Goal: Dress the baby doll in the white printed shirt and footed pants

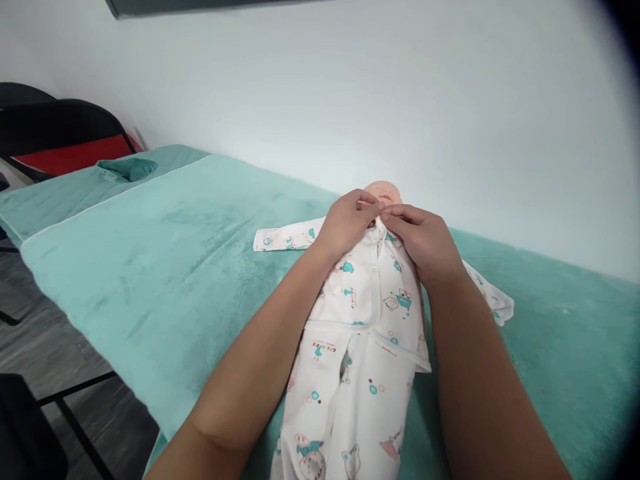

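A baby doll point(384, 190) lies on its back, its head toward the wall. It wears a white printed baby shirt point(360, 293) with its sleeves spread to both sides, and matching printed trousers point(345, 407). At the neckline, my left hand point(349, 217) pinches the shirt's collar edge. Opposite it, my right hand point(423, 237) grips the other side of the collar, and the fingertips of both hands nearly meet below the doll's chin. The front placket runs down the chest under my hands. What exactly lies between the fingertips is partly hidden.
A green padded cover point(200, 247) spreads over the bed, with a face hole point(127, 169) at its far left end. Black and red folding chairs point(65, 137) stand beyond that end. A white wall point(350, 100) rises behind the bed. A black chair part point(30, 427) is at lower left.
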Motion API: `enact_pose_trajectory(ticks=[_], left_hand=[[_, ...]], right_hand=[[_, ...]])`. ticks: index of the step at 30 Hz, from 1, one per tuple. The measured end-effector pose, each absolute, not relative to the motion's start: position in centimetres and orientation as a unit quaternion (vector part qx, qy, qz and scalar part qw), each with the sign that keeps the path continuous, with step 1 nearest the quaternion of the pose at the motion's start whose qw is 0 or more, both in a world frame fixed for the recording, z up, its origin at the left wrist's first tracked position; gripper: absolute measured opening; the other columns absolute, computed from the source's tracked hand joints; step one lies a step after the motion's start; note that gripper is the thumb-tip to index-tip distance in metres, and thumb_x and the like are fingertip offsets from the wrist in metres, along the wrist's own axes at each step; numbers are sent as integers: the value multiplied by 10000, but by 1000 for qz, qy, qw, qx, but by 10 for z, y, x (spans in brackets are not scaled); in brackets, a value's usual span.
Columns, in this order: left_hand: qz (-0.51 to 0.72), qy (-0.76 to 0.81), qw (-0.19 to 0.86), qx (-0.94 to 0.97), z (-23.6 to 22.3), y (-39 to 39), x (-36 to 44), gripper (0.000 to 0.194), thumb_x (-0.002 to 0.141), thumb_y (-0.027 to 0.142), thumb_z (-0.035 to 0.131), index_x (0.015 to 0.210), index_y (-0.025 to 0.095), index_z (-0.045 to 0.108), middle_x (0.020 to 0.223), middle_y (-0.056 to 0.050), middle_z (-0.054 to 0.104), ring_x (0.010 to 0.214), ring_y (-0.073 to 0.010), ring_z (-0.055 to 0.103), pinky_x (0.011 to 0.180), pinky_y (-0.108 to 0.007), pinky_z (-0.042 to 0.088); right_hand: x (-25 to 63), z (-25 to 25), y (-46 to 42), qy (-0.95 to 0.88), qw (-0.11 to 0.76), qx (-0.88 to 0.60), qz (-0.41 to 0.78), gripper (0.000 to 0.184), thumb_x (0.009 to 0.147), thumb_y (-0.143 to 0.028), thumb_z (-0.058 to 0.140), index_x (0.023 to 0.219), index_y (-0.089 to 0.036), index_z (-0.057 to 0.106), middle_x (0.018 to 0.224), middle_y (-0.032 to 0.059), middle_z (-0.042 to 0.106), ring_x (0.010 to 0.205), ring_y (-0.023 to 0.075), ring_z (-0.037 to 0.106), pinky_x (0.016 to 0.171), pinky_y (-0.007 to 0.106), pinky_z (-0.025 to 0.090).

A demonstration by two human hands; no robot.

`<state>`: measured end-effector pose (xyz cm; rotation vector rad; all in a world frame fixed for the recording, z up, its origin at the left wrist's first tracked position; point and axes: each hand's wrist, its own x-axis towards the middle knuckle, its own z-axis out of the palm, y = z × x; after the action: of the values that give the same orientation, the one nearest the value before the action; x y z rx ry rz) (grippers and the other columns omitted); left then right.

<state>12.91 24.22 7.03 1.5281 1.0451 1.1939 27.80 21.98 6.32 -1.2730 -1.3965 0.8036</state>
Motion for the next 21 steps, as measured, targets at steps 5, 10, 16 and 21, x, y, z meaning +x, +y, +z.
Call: enact_pose_trajectory(ticks=[5, 10, 16, 21], left_hand=[[484, 439, 466, 597, 75, 241, 129, 172, 801, 210, 626, 972, 193, 623, 826, -27, 663, 738, -137, 608, 682, -273, 449], [484, 452, 464, 588, 75, 242, 130, 156, 756, 193, 625, 908, 198, 589, 769, -8, 645, 694, -134, 597, 649, -274, 436], [485, 459, 465, 582, 73, 243, 131, 191, 745, 198, 643, 911, 210, 550, 783, -3, 634, 667, -122, 570, 630, -273, 418], [494, 466, 377, 630, 69, 243, 134, 136, 749, 165, 594, 850, 219, 521, 771, 14, 593, 647, -114, 491, 610, -272, 358]], right_hand=[[284, 54, 226, -574, 533, -498, 371, 133, 747, -239, 705, 869, -231, 755, 917, 9, 721, 862, 177, 631, 817, 348, 491], [281, 53, 229, -566, 537, -510, 361, 204, 707, -256, 749, 895, -236, 672, 803, -20, 630, 709, 145, 557, 674, 309, 469], [279, 55, 229, -577, 526, -529, 333, 233, 701, -271, 743, 912, -241, 647, 770, -29, 582, 667, 136, 509, 617, 293, 408], [278, 56, 229, -574, 519, -547, 319, 255, 680, -239, 715, 926, -246, 649, 684, -51, 505, 600, 120, 438, 572, 280, 354]])
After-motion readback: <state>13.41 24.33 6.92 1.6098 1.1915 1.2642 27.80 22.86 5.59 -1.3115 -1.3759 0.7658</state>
